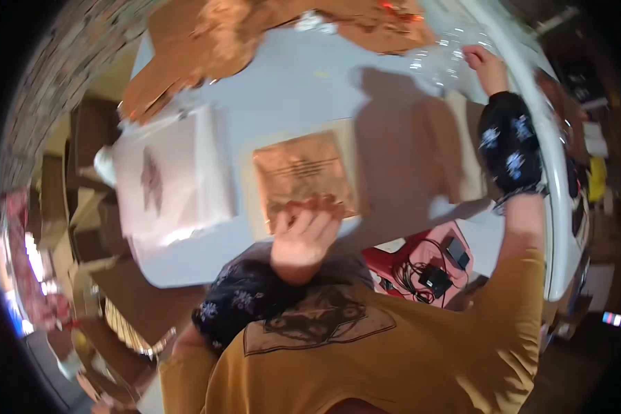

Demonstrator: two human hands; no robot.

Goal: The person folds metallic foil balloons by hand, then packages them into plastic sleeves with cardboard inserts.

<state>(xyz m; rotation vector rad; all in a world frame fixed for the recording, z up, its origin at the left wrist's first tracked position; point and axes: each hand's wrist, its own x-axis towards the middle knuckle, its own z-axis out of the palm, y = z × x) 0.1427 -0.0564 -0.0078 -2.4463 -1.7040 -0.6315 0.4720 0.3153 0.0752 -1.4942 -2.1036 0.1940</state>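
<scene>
My left hand (302, 241) lies over the lower edge of a copper-coloured foil packet (302, 162) with dark printed lines. Its fingers are curled against the crinkled foil. Under the packet lies a larger tan sheet or envelope (252, 190), its edges showing around the foil. My right hand (486, 67) is stretched to the far right of the table, fingers drawn together at a clear, shiny plastic wrap (440, 61). Exactly how the fingers meet the plastic is blurred.
A stack of white plastic bags (176, 176) lies left on the pale table (293, 90). Crumpled brown paper (210, 52) covers the back. A brown paper item (452, 148) lies right. Black cables and adapters (431, 279) sit in a pink container below; cardboard boxes (93, 238) stand left.
</scene>
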